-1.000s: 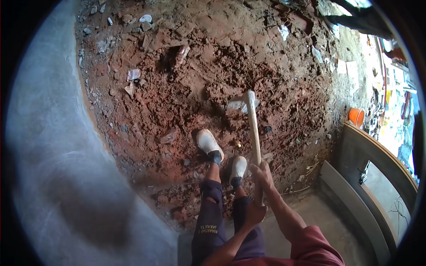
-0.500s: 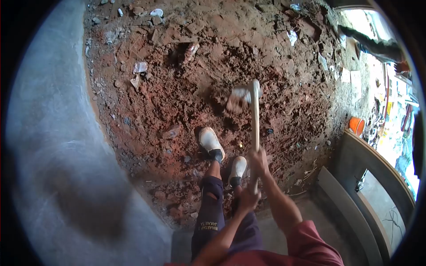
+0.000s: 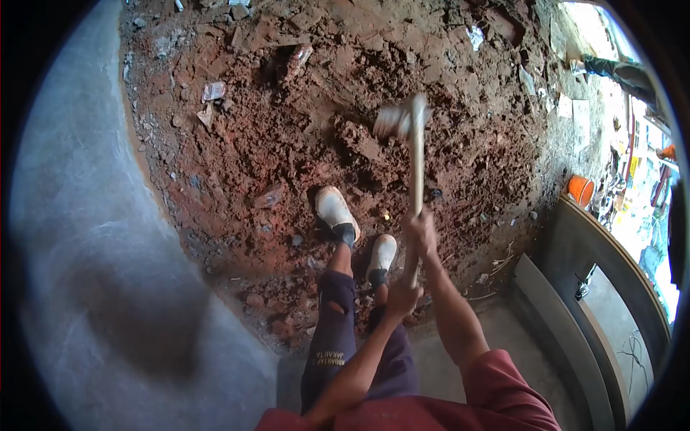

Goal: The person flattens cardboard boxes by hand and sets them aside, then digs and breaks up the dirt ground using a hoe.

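A hoe with a pale wooden handle is held in both hands over reddish-brown broken soil. Its metal head, smeared by motion, points left at the far end of the handle. My right hand wraps round the middle of the handle. Closer to my body, my left hand grips the butt end. Below and left of the handle, my feet in muddy white shoes stand on the soil. Whether the hoe's blade touches the ground cannot be made out.
A smooth grey concrete surface borders the soil on the left. To the right are an orange bucket and a grey door-like panel. Litter dots the ground. Another person's leg shows at upper right.
The hoe's head has moved away from me and up off the spot of soil where it was. Both hands have shifted slightly upward in view. The other person's leg has moved at upper right.
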`<action>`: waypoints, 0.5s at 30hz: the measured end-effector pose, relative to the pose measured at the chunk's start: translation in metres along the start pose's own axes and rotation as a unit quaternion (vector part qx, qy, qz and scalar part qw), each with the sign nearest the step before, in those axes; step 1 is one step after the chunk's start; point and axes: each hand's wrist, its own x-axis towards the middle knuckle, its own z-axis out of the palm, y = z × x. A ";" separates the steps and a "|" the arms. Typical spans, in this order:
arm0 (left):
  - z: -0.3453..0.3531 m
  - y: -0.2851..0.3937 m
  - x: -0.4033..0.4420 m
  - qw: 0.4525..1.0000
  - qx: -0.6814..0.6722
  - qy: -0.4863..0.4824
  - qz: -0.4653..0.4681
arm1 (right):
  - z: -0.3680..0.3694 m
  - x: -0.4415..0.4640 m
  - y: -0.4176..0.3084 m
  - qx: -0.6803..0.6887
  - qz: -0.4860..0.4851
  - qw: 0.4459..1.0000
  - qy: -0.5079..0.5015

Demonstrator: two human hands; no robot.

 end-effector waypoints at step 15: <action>0.000 0.036 0.006 0.996 0.013 -0.001 0.094 | -0.023 -0.008 -0.022 0.060 -0.062 0.996 0.011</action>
